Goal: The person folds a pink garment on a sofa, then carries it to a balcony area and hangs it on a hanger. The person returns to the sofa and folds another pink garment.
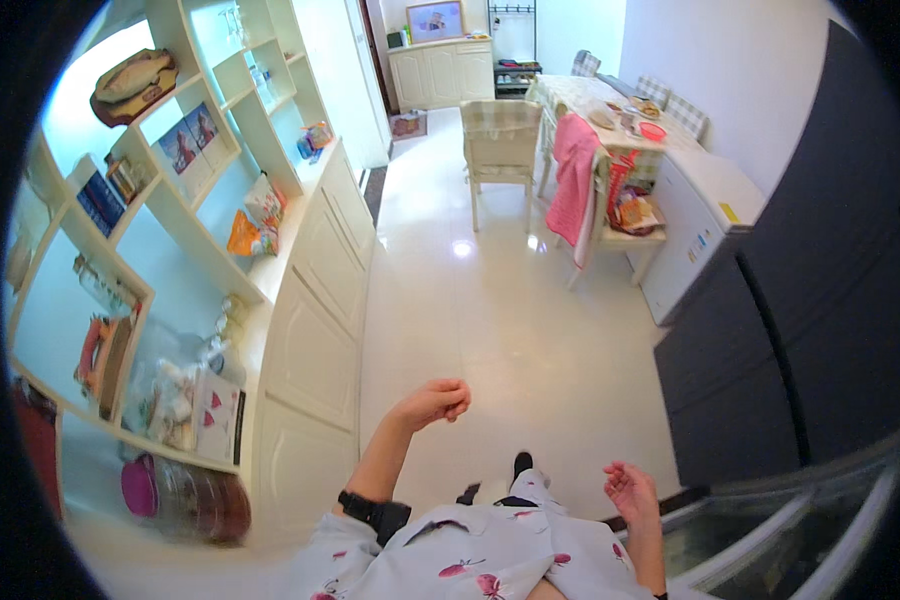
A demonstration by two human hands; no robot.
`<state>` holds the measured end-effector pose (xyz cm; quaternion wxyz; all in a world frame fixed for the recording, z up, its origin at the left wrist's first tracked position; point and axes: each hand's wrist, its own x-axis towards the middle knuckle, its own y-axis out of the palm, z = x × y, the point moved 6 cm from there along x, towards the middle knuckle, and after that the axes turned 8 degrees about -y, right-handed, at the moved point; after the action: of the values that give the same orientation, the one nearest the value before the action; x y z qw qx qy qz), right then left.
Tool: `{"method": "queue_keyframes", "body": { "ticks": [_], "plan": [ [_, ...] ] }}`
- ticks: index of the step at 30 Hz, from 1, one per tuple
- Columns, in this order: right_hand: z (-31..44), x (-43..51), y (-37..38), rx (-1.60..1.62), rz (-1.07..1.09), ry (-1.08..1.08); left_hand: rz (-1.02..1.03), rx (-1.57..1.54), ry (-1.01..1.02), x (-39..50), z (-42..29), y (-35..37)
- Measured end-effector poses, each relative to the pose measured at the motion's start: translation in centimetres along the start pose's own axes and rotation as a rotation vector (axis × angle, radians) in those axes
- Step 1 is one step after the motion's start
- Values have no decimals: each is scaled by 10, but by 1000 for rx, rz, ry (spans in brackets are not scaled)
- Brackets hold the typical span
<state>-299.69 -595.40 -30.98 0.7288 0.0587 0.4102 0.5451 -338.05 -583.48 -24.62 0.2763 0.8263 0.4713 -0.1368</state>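
My left hand (433, 403) is out in front of me above the tiled floor (510, 360), its fingers curled in and nothing seen in them. A black strap with a small device (375, 516) is on that forearm. At the lower right, my right hand (631, 491) is raised with its fingers loosely bent and apart, holding nothing. It is nearest to the dark refrigerator (735, 375). Neither hand touches anything. Below them are my white garment with pink prints (487, 555) and one dark shoe (523, 463).
Along the left runs a cream cabinet (311, 337) with open shelves, holding a jar with a purple lid (187, 499). Ahead are a chair (501, 142), a chair draped with a pink towel (574, 172), a dining table (562, 94) and a white chest freezer (697, 225).
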Motion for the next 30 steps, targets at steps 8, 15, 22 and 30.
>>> {"method": "queue_keyframes", "body": {
  "ticks": [8, 15, 22, 30],
  "plan": [
    [49, 292, 206, 200, 93, -12, -480, -271, 102, 40, -123, -241],
    [38, 474, 507, -80, 438, 105, -708, -494, 286, 18, -208, -415],
    [-27, 626, 733, -120, 628, 344, -978, -637, 328, 29, -248, -603],
    [-10, 819, 896, 81, 369, 358, -772, -411, 345, 183, -504, -847]
  ]
}}
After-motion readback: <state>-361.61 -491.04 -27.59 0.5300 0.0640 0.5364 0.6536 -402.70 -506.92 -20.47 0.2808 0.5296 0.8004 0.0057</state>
